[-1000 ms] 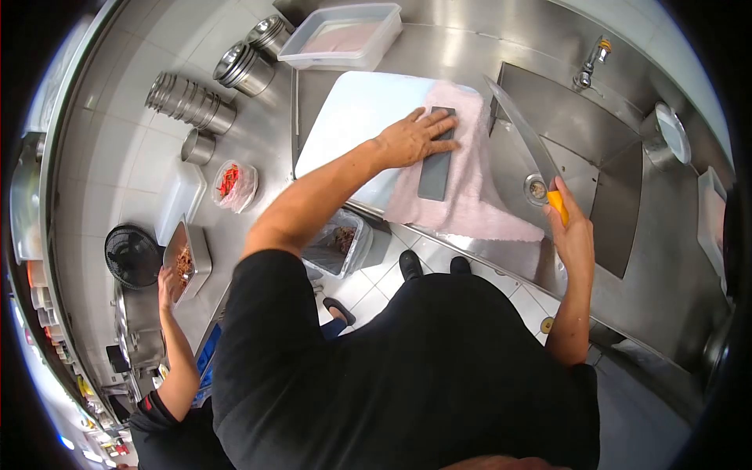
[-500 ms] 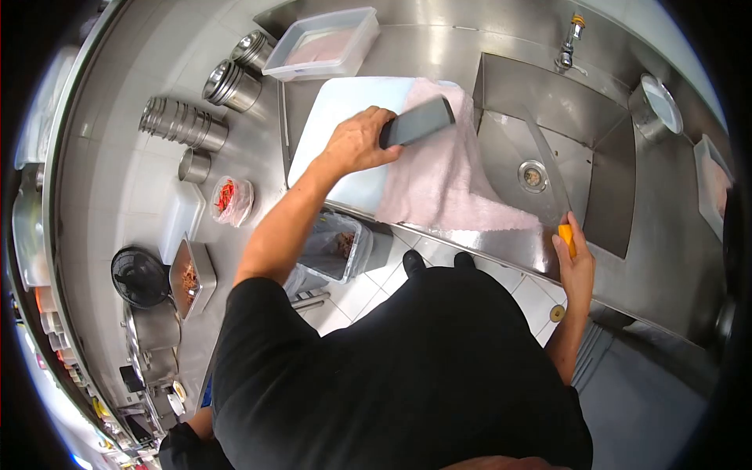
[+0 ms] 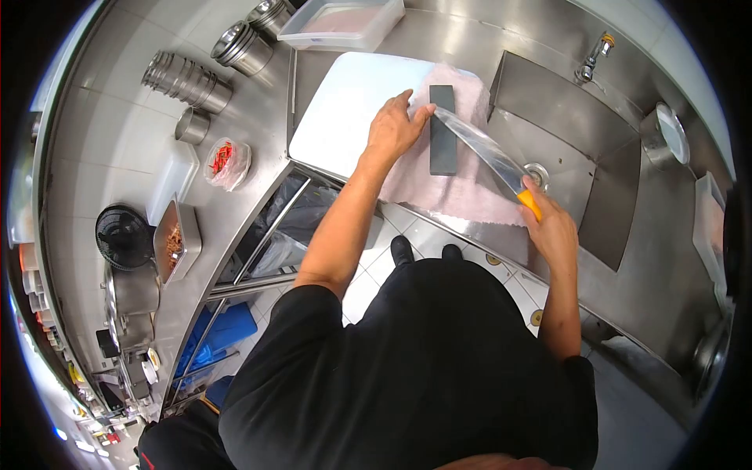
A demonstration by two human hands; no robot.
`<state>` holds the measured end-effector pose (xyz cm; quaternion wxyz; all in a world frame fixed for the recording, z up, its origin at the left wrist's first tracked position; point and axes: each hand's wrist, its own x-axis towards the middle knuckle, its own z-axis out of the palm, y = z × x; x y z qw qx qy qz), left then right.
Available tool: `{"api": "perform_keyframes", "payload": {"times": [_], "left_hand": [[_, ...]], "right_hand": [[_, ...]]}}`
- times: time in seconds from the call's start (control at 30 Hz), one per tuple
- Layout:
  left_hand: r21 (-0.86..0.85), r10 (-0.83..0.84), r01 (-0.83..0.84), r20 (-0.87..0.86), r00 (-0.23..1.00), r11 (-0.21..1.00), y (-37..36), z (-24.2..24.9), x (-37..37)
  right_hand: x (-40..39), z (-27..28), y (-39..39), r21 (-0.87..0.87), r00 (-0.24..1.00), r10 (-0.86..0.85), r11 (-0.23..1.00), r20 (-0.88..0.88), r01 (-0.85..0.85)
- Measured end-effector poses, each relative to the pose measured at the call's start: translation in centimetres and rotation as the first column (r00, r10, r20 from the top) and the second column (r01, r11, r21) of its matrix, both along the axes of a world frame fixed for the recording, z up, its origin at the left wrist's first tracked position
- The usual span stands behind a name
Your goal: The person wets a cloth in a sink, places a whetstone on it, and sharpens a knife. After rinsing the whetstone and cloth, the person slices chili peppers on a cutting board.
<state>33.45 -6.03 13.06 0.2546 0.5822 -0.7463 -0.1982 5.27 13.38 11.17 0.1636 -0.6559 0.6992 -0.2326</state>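
A dark grey sharpening stone (image 3: 442,129) lies lengthwise on a pink towel (image 3: 458,192) spread over the right part of a white cutting board (image 3: 345,113). My left hand (image 3: 394,129) rests on the towel beside the stone, fingertips touching the knife's tip. My right hand (image 3: 551,227) grips the orange handle of a long knife (image 3: 486,153). Its blade lies across the far end of the stone.
A steel sink (image 3: 560,137) with a tap (image 3: 591,55) lies to the right. A clear tub (image 3: 341,23) sits behind the board. Steel pots (image 3: 188,82), a cup of red chillies (image 3: 225,163) and a tray (image 3: 174,243) line the left counter. Another person's dark clothing (image 3: 172,446) shows at the bottom left.
The stone, lifted in my left hand half a second ago, now lies back on the towel. My right hand has brought the knife from over the sink onto the stone.
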Motion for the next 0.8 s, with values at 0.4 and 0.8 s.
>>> {"api": "perform_keyframes", "payload": {"times": [0.4, 0.8], "left_hand": [[-0.239, -0.327, 0.451, 0.421, 0.846, 0.86, 7.3, -5.5, -1.0], [-0.236, -0.304, 0.486, 0.537, 0.787, 0.842, -4.3, -5.8, -1.9]], "right_hand": [[-1.0, -0.2, 3.7, 0.122, 0.992, 0.071, 0.991, -0.109, -0.057], [1.1, -1.9, -5.9, -0.011, 0.995, -0.002, 1.0, -0.099, 0.001]]}}
